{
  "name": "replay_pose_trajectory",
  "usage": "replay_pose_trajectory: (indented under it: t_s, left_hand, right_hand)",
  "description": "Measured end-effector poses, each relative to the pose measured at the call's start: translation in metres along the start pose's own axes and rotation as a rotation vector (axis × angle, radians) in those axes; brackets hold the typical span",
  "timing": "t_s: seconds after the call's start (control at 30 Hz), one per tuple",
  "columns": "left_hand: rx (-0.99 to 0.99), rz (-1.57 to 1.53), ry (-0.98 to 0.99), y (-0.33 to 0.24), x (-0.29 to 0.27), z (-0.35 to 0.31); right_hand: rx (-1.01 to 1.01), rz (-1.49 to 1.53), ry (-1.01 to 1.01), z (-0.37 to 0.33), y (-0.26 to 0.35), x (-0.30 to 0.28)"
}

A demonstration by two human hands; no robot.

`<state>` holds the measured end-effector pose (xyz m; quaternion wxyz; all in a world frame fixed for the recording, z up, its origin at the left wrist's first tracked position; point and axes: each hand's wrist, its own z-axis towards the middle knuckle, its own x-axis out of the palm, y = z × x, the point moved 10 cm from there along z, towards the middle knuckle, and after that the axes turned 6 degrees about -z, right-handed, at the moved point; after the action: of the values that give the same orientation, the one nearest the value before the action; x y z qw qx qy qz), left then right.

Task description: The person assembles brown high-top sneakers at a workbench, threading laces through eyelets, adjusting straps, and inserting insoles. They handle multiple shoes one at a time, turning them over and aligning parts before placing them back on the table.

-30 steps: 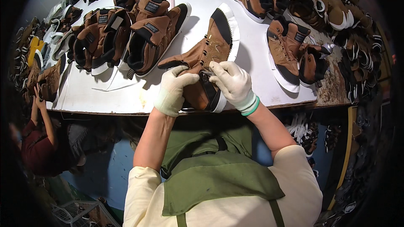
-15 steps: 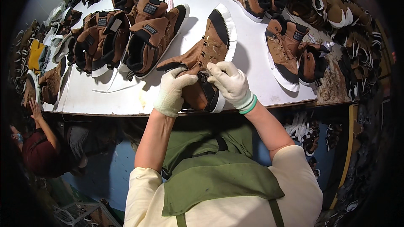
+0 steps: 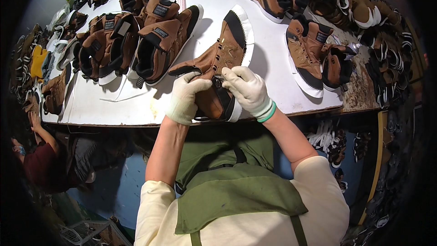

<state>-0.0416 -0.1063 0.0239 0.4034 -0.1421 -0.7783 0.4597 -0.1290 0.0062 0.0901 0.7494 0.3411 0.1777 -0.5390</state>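
Note:
A brown and black shoe upper [image 3: 231,48] with a white edge around its toe lies tilted on the white table before me, toe pointing away. My left hand [image 3: 187,96], in a white knit glove, is closed around its ankle part, the thumb pressing near the eyelets. On the other side, my right hand [image 3: 248,89], in a similar glove with a green cuff, pinches at the lacing edge. Whatever sits between those fingertips is too small to make out. The brown tongue sticks out to the left above my left hand.
Several brown shoe uppers [image 3: 157,41] stand close on the left of the table [image 3: 132,109]. A pair [image 3: 304,57] stands on the right, with piles of uppers [image 3: 350,4] behind. At far left, a person [image 3: 43,159] in a dark red top reaches toward a brown upper [image 3: 54,92].
Both my hands stay at the shoe's lacing edge, with only a slight shift. At far left, the other person's hand has moved lower and closer to the uppers there.

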Motion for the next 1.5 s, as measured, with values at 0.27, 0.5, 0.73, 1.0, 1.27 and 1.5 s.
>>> replay_pose_trajectory:
  t_s: [0.27,0.5,0.73,1.0,1.27,1.5]
  left_hand:
    - [-0.005,-0.049,-0.003,0.005,-0.003,0.004]
    - [0.000,-0.058,-0.026,0.006,-0.010,0.006]
    - [0.009,-0.073,-0.031,0.007,-0.014,0.007]
    - [0.037,-0.050,-0.031,0.004,-0.014,0.007]
    - [0.031,-0.048,0.004,0.004,-0.009,0.008]
    - [0.023,-0.052,0.021,0.004,-0.009,0.011]
  right_hand:
    - [-0.047,0.027,-0.024,0.000,0.000,0.000]
    - [0.049,0.131,-0.038,0.000,-0.009,0.003]
    - [0.022,-0.006,0.019,0.008,-0.001,0.005]
    - [0.007,-0.058,0.053,0.010,-0.002,0.012]
    - [0.027,-0.047,0.031,0.007,-0.003,0.010]
    - [0.025,-0.032,0.029,0.010,-0.003,0.007]
